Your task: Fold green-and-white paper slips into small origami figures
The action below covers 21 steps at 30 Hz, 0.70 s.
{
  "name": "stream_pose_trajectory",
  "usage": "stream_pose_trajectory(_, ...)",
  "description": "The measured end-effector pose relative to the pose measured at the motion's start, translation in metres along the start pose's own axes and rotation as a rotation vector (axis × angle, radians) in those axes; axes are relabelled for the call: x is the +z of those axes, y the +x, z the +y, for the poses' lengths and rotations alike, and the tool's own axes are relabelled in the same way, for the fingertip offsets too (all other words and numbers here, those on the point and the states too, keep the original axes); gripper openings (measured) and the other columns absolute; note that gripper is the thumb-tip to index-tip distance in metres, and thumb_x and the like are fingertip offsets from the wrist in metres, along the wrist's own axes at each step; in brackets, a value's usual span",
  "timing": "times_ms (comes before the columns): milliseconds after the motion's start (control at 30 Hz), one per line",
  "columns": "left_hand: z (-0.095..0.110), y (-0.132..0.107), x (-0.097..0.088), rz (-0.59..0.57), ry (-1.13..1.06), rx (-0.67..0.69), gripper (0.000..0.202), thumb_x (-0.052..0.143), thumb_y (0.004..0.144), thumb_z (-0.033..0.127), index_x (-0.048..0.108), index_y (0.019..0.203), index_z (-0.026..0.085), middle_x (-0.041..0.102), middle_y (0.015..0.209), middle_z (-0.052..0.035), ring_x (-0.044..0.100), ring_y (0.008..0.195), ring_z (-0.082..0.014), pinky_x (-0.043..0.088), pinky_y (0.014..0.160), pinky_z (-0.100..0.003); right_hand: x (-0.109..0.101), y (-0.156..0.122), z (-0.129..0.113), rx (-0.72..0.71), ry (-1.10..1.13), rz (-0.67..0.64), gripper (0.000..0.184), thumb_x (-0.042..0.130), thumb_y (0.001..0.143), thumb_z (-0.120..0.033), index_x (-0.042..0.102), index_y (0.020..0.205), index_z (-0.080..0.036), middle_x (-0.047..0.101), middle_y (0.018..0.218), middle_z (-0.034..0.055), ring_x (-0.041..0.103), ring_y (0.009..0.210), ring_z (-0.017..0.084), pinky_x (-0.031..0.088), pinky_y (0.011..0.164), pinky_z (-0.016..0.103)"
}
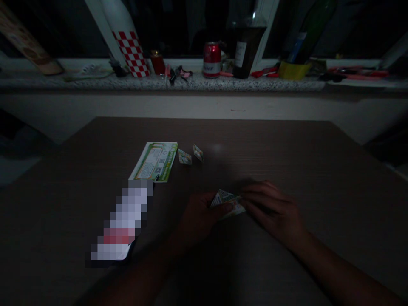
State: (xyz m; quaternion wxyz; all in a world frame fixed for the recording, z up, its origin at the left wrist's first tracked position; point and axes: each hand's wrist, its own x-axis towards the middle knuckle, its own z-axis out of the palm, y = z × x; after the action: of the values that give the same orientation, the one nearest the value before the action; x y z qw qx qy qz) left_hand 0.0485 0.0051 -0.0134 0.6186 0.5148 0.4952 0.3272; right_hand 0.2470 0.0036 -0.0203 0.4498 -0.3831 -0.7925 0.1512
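The scene is dim. My left hand point(199, 216) and my right hand point(272, 210) meet over a small folded piece of printed paper point(227, 200) on the dark wooden table point(287, 148). Both hands pinch it, the left at its left corner, the right at its right edge. The piece shows a triangular fold pointing up. Farther back lie a green and white printed leaflet point(155, 161) and two small folded paper pieces point(185, 157), point(198, 152), all untouched.
A phone with a blurred lit screen point(123, 223) lies left of my left forearm. On the stone window ledge point(95, 80) behind the table stand a red can point(212, 59), a dark bottle point(245, 49), a red-checked object point(132, 51), a yellow tape roll point(293, 70) and other small clutter.
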Motion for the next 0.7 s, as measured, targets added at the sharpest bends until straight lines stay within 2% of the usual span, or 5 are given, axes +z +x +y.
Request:
stream_pose_trajectory(167,-0.002,0.001,0.0,-0.031,0.05,-0.014,0.021,0.07,0.075,0.033,0.072,0.081,0.013,0.066,0.071,0.0,0.055,0.063,-0.013,0.039,0.058,-0.021,0.001,0.0,-0.003,0.115,0.12,-0.123,0.009,0.059,0.088,-0.017,0.068,0.088,-0.02,0.068,0.078,0.0036,0.063,0.071,0.016,0.052,0.064,0.029)
stream_pose_trajectory(333,-0.006,0.002,-0.002,-0.131,-0.009,0.021,0.021,0.07,0.077,0.032,0.072,0.086,0.013,0.069,0.078,-0.001,0.059,0.069,-0.0143,0.043,0.066,-0.023,0.0,-0.002,-0.007,0.155,0.058,-0.262,0.026,0.048,0.092,-0.02,0.054,0.067,-0.019,0.051,0.061,-0.001,0.05,0.055,0.012,0.04,0.052,0.025)
stream_pose_trajectory(467,-0.005,0.002,-0.005,-0.197,-0.079,0.013,0.021,0.073,0.075,0.033,0.073,0.083,0.013,0.07,0.077,-0.0003,0.06,0.068,-0.0135,0.044,0.064,-0.021,0.0,-0.005,-0.007,0.152,0.047,-0.269,0.034,0.045,0.093,-0.022,0.041,0.059,-0.02,0.037,0.054,-0.005,0.04,0.047,0.009,0.032,0.046,0.023)
stream_pose_trajectory(533,-0.005,0.002,-0.008,-0.169,-0.089,-0.007,0.023,0.073,0.075,0.034,0.074,0.086,0.014,0.072,0.079,-0.0008,0.062,0.069,-0.014,0.045,0.064,-0.021,-0.002,-0.007,-0.005,0.178,0.067,-0.242,0.036,0.045,0.094,-0.025,0.04,0.058,-0.02,0.035,0.052,-0.0056,0.039,0.045,0.008,0.03,0.044,0.022)
stream_pose_trajectory(700,0.001,0.003,-0.011,0.038,-0.148,0.026,0.018,0.073,0.074,0.028,0.075,0.086,0.015,0.075,0.082,-0.0028,0.066,0.074,-0.0154,0.049,0.066,-0.021,-0.008,-0.009,-0.002,0.265,0.084,-0.111,0.037,0.046,0.094,-0.028,0.042,0.058,-0.019,0.037,0.051,-0.0052,0.039,0.044,0.008,0.031,0.041,0.02)
